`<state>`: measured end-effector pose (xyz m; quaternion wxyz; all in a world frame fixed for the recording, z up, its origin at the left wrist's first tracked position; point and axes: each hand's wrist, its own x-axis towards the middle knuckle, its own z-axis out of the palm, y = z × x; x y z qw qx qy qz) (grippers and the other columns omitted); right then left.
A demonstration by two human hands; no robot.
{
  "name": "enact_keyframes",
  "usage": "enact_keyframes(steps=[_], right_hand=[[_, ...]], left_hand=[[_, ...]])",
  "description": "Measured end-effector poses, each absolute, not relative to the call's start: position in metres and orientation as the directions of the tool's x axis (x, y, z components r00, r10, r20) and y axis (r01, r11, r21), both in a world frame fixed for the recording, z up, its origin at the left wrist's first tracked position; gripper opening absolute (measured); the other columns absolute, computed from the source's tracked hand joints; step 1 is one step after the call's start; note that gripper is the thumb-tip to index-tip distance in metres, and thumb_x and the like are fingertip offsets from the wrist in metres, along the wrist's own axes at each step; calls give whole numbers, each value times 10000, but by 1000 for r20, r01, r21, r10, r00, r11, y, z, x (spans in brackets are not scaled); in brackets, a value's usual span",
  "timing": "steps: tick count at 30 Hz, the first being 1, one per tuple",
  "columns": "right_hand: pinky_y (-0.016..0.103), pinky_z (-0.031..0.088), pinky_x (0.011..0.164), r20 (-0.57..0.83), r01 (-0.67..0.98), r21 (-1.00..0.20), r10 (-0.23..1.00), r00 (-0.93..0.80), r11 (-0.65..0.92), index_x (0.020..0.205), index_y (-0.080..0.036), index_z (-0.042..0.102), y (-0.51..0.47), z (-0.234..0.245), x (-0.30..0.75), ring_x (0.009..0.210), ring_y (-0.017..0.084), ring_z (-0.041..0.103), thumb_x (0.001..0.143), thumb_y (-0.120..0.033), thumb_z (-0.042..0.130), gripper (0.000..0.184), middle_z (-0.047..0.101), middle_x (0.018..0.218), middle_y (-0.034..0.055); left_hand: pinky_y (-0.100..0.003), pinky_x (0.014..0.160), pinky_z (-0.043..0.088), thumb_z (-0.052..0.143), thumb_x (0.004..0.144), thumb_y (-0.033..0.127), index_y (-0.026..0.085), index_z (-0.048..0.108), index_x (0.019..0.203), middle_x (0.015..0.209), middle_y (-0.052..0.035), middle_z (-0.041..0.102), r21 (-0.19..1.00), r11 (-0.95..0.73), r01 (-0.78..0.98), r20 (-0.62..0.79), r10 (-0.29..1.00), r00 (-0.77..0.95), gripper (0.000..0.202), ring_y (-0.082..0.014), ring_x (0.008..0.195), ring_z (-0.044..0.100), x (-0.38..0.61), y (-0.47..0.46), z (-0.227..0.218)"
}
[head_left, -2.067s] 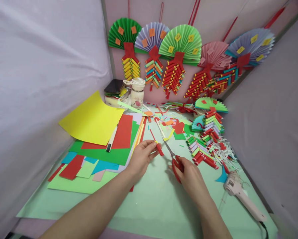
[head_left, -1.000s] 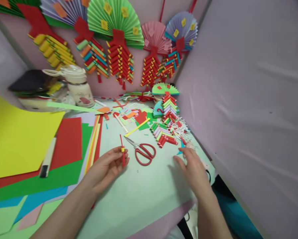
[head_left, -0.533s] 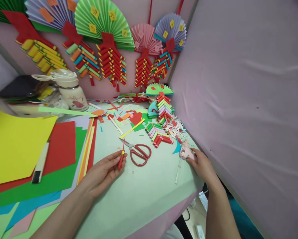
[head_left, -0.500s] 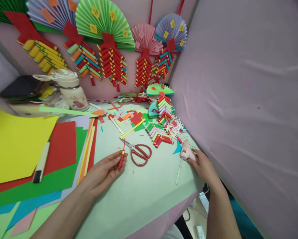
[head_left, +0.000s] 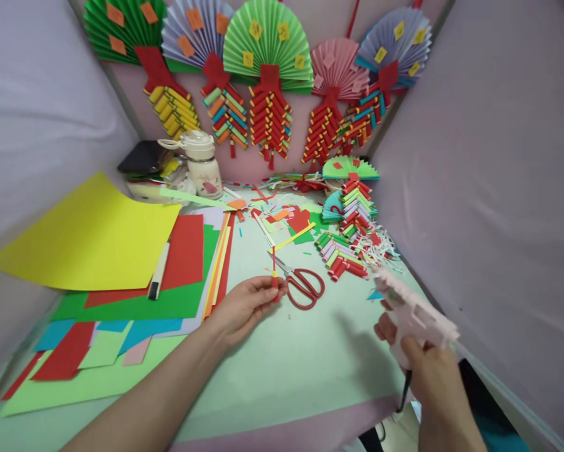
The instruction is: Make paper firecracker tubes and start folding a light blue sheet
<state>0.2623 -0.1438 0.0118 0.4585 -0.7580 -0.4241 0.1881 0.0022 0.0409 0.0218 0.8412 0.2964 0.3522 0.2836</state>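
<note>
My left hand (head_left: pixel 256 304) pinches a small red paper roll (head_left: pixel 275 279) with a yellow band and a thin red strip sticking up from its top. Just right of those fingers, red-handled scissors (head_left: pixel 305 289) lie with their blades slightly apart, pointing up and left. My right hand (head_left: pixel 423 358) is wrapped round the handle of a pale pink glue gun (head_left: pixel 418 314), held up above the table's right side; its cord hangs below. Beyond the gun, a blue paper scrap (head_left: pixel 374 295) shows partly. Rows of coloured paper rolls (head_left: pixel 342 254) lie farther back on the right.
Stacked coloured paper (head_left: pixel 178 320) and a black-ended white knife or marker (head_left: pixel 159 271) cover the left. Paper scraps (head_left: pixel 300 220), a white bottle (head_left: pixel 204 169) and white shreds (head_left: pixel 380 248) lie behind. Paper fans (head_left: pixel 268 47) with roll strings hang on the back wall.
My right hand has lifted the glue gun off the table and brought it nearer. The view has swung left. My left hand still holds the red roll.
</note>
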Motion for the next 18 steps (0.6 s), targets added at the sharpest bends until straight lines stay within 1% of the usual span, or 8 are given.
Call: enact_keyframes(steps=[1, 2, 3, 5, 7, 10, 15, 18], right_hand=[[263, 430, 506, 87, 439, -880, 849, 522, -179, 791, -175, 657, -141, 10, 250, 581, 159, 530, 821, -622, 497, 475, 630, 708, 61], [260, 415, 492, 45, 347, -930, 902, 430, -119, 801, -162, 657, -138, 7, 238, 567, 152, 512, 825, -624, 493, 491, 618, 704, 65], [258, 417, 492, 30, 257, -964, 928, 372, -71, 807, -154, 658, -136, 6, 226, 567, 150, 509, 828, -624, 494, 498, 609, 695, 65], [263, 460, 549, 19, 162, -986, 957, 290, -29, 880, -157, 665, -130, 3, 205, 635, 164, 546, 838, -583, 526, 450, 623, 741, 66], [269, 496, 625, 33, 190, -982, 973, 230, -12, 922, -174, 667, -125, 3, 191, 703, 173, 576, 842, -527, 561, 378, 644, 821, 67], [276, 517, 669, 62, 260, -966, 982, 179, 14, 954, -187, 670, -119, 1, 183, 735, 179, 598, 863, -484, 547, 334, 660, 908, 75], [301, 530, 720, 51, 282, -959, 976, 214, -12, 1028, -189, 647, -117, -8, 184, 770, 199, 621, 898, -455, 499, 331, 673, 921, 77], [297, 525, 733, 49, 307, -951, 976, 213, -19, 1062, -185, 636, -117, -9, 183, 790, 203, 622, 901, -448, 494, 340, 677, 922, 74]], left_hand=[[-204, 850, 551, 664, 784, 37, 106, 713, 902, 1013, -107, 703, 712, 653, -257, -416, 688, 595, 145, -142, 923, 674, 2, 40, 22], [-220, 845, 556, 673, 781, 52, 109, 714, 893, 995, -102, 707, 722, 647, -247, -411, 688, 598, 132, -144, 906, 676, 2, 38, 23], [-237, 836, 561, 685, 774, 64, 113, 714, 883, 973, -97, 711, 726, 644, -241, -409, 686, 602, 123, -148, 891, 677, 2, 37, 23], [-254, 810, 568, 716, 749, 84, 121, 715, 862, 928, -83, 717, 728, 642, -242, -403, 685, 607, 118, -155, 863, 680, 2, 35, 25], [-249, 783, 564, 753, 715, 103, 126, 717, 842, 892, -71, 721, 733, 634, -247, -394, 692, 605, 133, -148, 819, 681, 4, 34, 27], [-250, 759, 551, 799, 668, 136, 128, 721, 835, 860, -62, 724, 747, 620, -239, -386, 697, 604, 184, -136, 755, 674, 4, 32, 28], [-285, 795, 536, 823, 651, 199, 133, 729, 845, 892, -75, 726, 762, 604, -235, -334, 676, 657, 225, -151, 796, 664, 4, 31, 28], [-307, 825, 531, 838, 631, 212, 134, 732, 832, 875, -68, 721, 758, 609, -234, -334, 670, 663, 240, -155, 804, 659, 4, 30, 27]])
